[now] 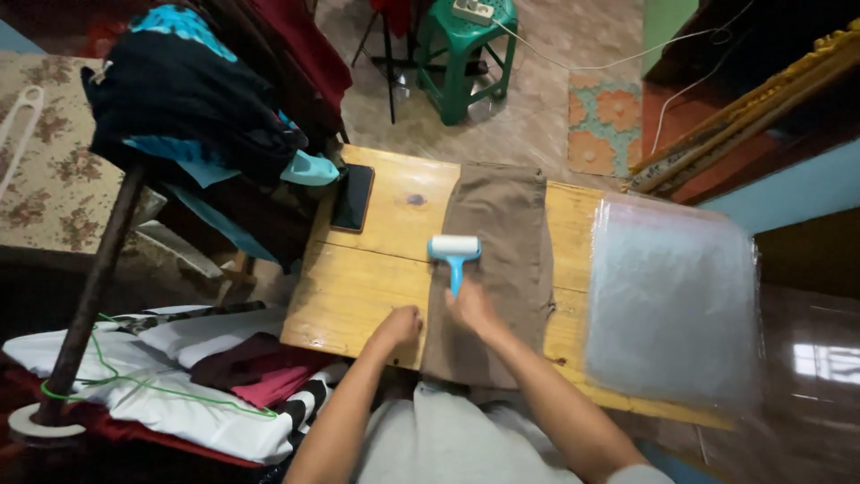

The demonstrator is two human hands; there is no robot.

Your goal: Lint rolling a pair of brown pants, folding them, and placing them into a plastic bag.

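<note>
A brown folded garment [497, 224] lies lengthwise across a wooden table [376, 278]. My right hand [473, 309] grips the blue handle of a lint roller [453, 251], whose white roll rests on the cloth's left part. My left hand [399, 324] is closed into a fist and presses on the garment's left edge near the table's front.
A black phone [352, 197] lies at the table's far left. A clear plastic bag [672, 300] covers the table's right end. Clothes hang on a rack [179, 99] to the left, folded clothes [206, 358] lie below it. A green stool [466, 54] stands beyond the table.
</note>
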